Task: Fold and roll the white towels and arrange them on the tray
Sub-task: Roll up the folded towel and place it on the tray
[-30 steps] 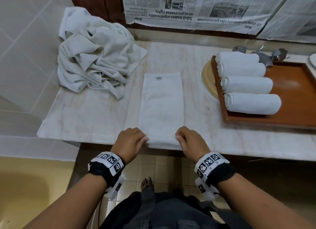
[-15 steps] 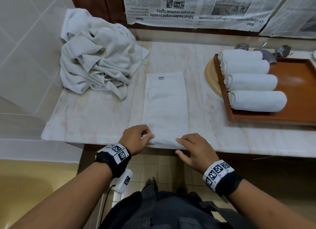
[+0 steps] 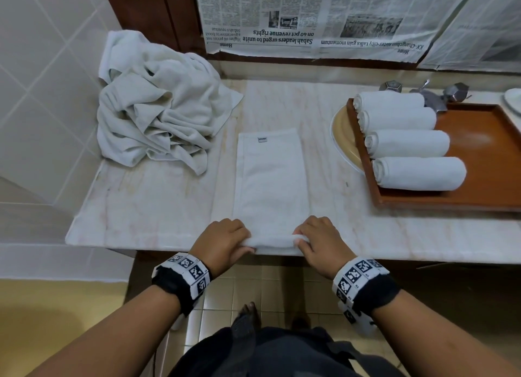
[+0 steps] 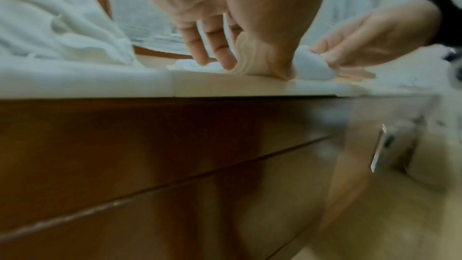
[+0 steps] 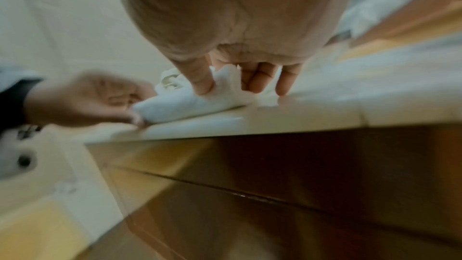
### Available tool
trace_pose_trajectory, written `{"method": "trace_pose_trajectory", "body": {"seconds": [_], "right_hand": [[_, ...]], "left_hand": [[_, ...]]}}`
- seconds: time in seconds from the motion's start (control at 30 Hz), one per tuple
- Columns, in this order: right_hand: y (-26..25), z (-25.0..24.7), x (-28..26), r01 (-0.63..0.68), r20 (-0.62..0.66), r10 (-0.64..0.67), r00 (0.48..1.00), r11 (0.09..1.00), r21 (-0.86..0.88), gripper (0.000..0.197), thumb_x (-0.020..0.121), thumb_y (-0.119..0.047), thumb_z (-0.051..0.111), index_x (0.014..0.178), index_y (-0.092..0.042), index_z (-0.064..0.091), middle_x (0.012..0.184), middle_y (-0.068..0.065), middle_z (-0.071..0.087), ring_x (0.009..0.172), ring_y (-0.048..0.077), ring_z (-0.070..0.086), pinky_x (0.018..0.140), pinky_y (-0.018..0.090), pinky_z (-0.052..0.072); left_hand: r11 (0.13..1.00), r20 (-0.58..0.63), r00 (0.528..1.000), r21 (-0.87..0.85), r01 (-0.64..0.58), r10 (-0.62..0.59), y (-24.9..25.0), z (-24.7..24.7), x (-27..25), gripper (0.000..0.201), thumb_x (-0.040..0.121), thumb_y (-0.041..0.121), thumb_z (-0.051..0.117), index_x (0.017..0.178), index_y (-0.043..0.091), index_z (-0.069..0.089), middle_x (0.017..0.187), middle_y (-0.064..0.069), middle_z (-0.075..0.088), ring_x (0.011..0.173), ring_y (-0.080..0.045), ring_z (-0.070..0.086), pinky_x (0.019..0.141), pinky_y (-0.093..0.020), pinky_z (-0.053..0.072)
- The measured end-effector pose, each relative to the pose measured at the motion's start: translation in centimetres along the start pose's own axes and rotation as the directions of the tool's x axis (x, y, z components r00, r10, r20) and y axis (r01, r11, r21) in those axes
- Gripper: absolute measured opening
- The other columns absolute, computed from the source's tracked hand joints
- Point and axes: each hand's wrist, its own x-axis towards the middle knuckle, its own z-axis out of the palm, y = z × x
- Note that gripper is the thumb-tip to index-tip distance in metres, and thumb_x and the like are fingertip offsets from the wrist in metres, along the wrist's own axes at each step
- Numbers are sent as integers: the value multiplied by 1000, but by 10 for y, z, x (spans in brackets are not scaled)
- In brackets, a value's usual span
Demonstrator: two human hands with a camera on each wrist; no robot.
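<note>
The long, flat, folded white towel [image 3: 270, 179] lies on the pale marble counter [image 3: 158, 207] left of the brown wooden tray [image 3: 485, 162], stretching straight away from both hands, and the left hand [image 3: 222, 242] and right hand [image 3: 320, 242] seem to pinch its small rolled near end, one at each side.

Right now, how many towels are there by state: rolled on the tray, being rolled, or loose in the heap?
Rolled towels on the tray: 4 ()
Folded towel being rolled, gripped by left hand and right hand: 1
Crumpled heap: towels inside cannot be counted
Total countable: 5
</note>
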Motion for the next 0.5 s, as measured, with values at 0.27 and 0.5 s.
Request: {"method": "trace_pose_trajectory", "body": {"seconds": [0.27,0.5], "right_hand": [[-18,6,-4,29,-243,-77,967,980,-195,23,80,-7,72,100,-16,65,102,2,59,84,21,58,75,31,47],[-20,10,-7,127,-157,-167,973,963,-236,34,82,-38,75,109,-19,66,98,-2,64,82,18,61,76,35,52]], "left_hand": [[907,96,958,-307,288,-272,-3,-5,14,46,84,64,53,93,22,70,88,10,62,77,-9,57,73,-29,46],[798,244,887,-390,459,-391,-1,-14,29,12,94,40,62,88,29,62,96,5,65,92,-13,59,81,-24,41]]}}
